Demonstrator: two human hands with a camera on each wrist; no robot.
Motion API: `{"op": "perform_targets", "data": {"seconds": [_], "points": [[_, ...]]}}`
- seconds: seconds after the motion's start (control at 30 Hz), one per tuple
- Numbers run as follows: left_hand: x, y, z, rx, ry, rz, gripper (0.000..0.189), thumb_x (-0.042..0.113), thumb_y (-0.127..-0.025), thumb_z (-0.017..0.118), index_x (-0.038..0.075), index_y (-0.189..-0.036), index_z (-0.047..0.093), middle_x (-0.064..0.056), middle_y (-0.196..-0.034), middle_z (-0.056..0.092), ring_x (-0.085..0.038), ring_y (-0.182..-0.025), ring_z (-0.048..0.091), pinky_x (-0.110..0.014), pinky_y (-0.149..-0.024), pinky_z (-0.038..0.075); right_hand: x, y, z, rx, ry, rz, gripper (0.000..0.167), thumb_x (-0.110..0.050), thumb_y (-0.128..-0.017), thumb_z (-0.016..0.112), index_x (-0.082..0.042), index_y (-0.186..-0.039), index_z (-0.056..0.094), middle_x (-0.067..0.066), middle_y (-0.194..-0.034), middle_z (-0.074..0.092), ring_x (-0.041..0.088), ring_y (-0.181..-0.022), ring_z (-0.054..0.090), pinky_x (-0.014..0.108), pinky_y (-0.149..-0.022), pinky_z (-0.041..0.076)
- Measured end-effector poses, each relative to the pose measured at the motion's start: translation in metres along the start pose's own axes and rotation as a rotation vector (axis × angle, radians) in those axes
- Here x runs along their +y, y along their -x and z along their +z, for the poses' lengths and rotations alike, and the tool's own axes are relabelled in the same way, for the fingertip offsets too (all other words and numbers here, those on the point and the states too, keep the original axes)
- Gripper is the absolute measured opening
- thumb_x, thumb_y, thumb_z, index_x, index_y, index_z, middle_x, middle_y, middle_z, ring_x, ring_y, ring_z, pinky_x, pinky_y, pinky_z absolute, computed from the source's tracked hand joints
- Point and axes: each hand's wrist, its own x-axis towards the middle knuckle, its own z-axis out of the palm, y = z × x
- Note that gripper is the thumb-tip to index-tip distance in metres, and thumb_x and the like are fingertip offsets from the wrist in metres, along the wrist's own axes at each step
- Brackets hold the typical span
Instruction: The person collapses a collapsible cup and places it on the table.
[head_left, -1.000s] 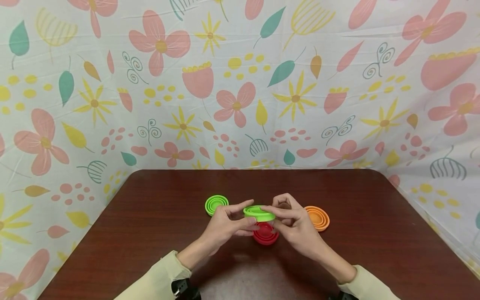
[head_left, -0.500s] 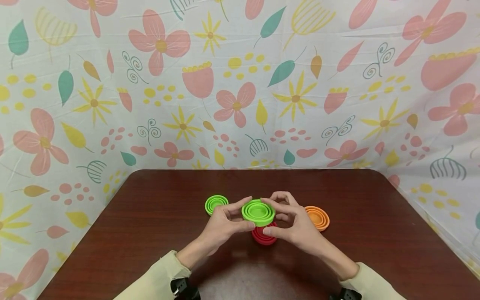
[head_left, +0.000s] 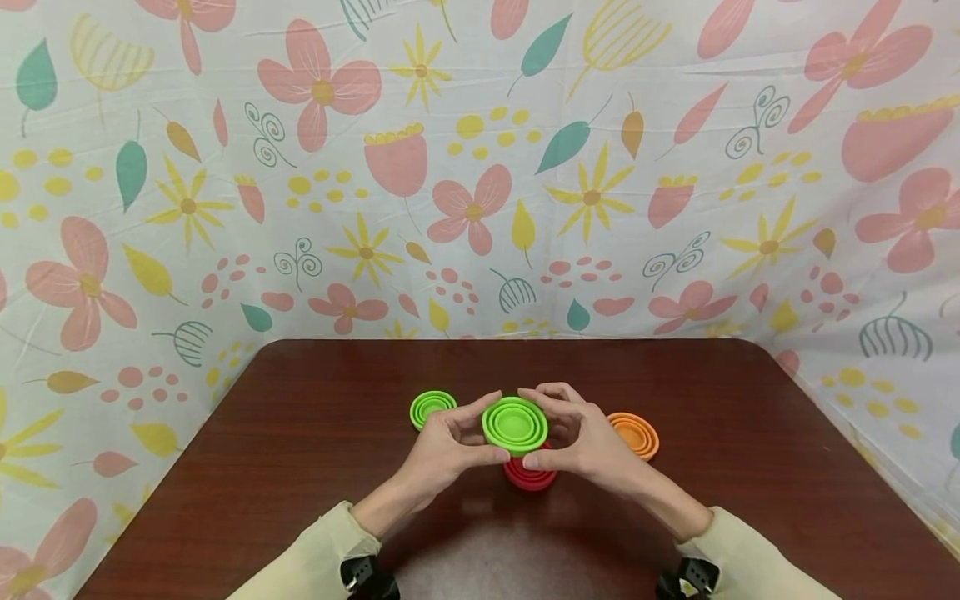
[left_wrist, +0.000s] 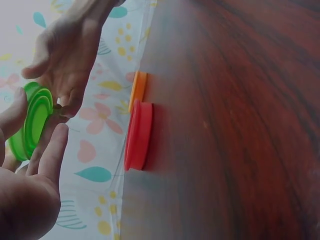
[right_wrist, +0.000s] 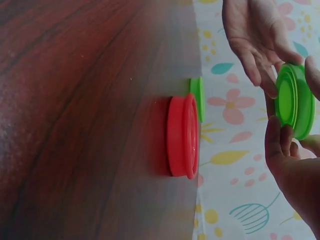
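A bright green collapsible silicone cup, folded flat into concentric rings, is held in the air by both hands. My left hand grips its left edge between thumb and fingers. On the opposite edge, my right hand pinches it the same way. The cup is tilted so its ringed face points toward the head camera. Below and behind it in the head view sits a folded red cup, its upper part hidden. From the right wrist, the held green cup shows its other side above the table level.
A second, smaller green cup lies to the left on the dark wooden table, partly behind my left hand. An orange folded cup lies to the right, by my right hand. A flower-printed cloth hangs behind the table.
The green cup has tipped up from nearly edge-on to face the head camera. My right thumb has moved onto its lower edge. The cups on the table have stayed put.
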Motion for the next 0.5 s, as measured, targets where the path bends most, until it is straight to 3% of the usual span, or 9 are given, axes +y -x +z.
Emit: {"op": "perform_targets", "data": {"seconds": [0.2, 0.5], "points": [[-0.001, -0.001, -0.003, 0.001, -0.023, 0.027, 0.079, -0.004, -0.085, 0.086, -0.001, -0.155, 0.049, -0.015, -0.142, 0.064, -0.026, -0.110, 0.074, -0.034, -0.091, 0.061, 0.002, -0.006, 0.000, -0.009, -0.001, 0.004, 0.081, -0.007, -0.085, 0.088, -0.006, -0.156, 0.051, 0.016, -0.139, 0.046, 0.031, -0.115, 0.066, 0.034, -0.099, 0.058], [-0.002, -0.002, -0.007, -0.014, -0.032, 0.041, 0.078, -0.005, -0.086, 0.084, 0.008, -0.156, 0.052, -0.015, -0.142, 0.065, -0.029, -0.114, 0.072, -0.036, -0.091, 0.062, 0.005, -0.014, -0.001, -0.033, 0.037, 0.014, 0.081, -0.009, -0.083, 0.090, -0.002, -0.154, 0.051, 0.014, -0.135, 0.053, 0.030, -0.113, 0.067, 0.034, -0.097, 0.059]]}}
